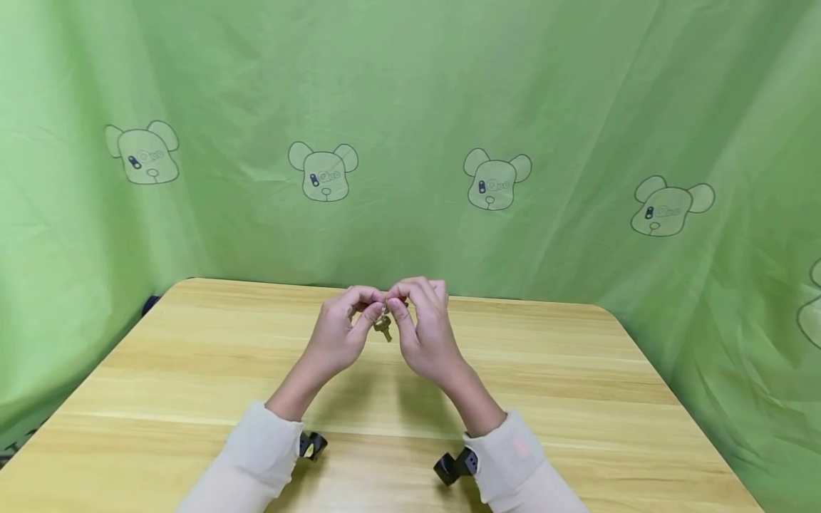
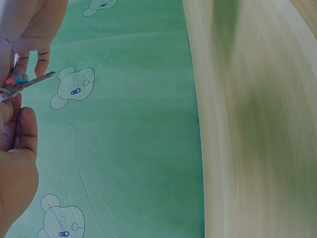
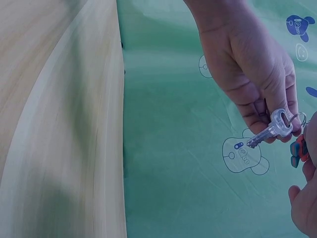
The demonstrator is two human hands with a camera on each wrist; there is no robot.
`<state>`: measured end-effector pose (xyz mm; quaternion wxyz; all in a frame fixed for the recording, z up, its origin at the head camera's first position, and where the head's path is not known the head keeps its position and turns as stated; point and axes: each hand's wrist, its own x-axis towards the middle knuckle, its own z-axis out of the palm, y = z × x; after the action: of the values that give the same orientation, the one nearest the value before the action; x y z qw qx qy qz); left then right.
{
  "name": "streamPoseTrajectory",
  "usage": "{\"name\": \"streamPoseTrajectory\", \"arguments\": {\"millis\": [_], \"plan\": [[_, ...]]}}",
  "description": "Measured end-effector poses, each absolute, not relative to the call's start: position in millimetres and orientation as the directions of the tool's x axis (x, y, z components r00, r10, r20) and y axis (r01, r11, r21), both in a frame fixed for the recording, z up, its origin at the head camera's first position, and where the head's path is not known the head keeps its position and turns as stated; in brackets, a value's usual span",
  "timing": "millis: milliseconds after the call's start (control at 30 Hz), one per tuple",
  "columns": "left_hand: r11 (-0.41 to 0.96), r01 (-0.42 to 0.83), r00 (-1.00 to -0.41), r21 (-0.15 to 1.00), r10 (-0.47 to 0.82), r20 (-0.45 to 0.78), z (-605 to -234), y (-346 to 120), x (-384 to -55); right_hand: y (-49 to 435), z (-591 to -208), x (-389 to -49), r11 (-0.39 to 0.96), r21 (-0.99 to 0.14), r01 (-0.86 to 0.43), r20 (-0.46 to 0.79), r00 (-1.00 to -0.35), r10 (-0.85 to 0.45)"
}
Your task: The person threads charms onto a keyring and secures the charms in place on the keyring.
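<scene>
A metal key [image 1: 383, 328] hangs from a thin wire ring [image 3: 299, 118], held above the table between my two hands. My left hand [image 1: 336, 335] pinches the ring from the left with thumb and forefinger. From the right, my right hand [image 1: 428, 335] grips at the same ring, its thumb and fingertips nearly meeting the left ones. In the right wrist view, the key [image 3: 271, 131] points away from the ring, toward the table side. A small red and teal piece [image 3: 299, 149] shows beside the ring, partly hidden by fingers.
Below the hands lies a light wood-grain table [image 1: 192, 385] with rounded far corners. A green curtain [image 1: 410, 92] printed with bear heads hangs behind it and along both sides. A black camera [image 1: 314, 446] sits at the left cuff, another [image 1: 454, 467] at the right cuff.
</scene>
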<state>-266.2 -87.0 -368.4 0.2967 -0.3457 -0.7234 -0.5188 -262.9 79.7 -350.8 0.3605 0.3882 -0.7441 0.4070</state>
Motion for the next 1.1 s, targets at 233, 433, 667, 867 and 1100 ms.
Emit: {"name": "streamPoseTrajectory", "arguments": {"millis": [233,433,667,867,1100], "plan": [[0.223,0.804,-0.59,0.551,0.192,0.784,-369.4,-87.6,-268.0,78.9,-350.1,-262.3,0.359,-0.32,-0.877,0.855,-0.431,-0.29],[0.238,0.782,-0.619,0.576,0.185,0.763,-368.5,-89.6,-267.9,78.6,-349.8,-261.9,0.369,-0.311,-0.876,0.851,-0.429,-0.303],[0.226,0.759,-0.649,0.611,0.173,0.741,-366.9,-93.4,-268.5,78.2,-349.3,-261.9,0.371,-0.302,-0.878,0.855,-0.421,-0.302],[0.222,0.743,-0.667,0.632,0.158,0.728,-366.0,-96.4,-268.7,77.5,-349.2,-261.1,0.385,-0.302,-0.872,0.848,-0.43,-0.309],[0.23,0.735,-0.673,0.638,0.124,0.73,-363.9,-99.0,-270.2,75.8,-352.5,-261.9,0.432,-0.287,-0.855,0.829,-0.448,-0.336]]}}
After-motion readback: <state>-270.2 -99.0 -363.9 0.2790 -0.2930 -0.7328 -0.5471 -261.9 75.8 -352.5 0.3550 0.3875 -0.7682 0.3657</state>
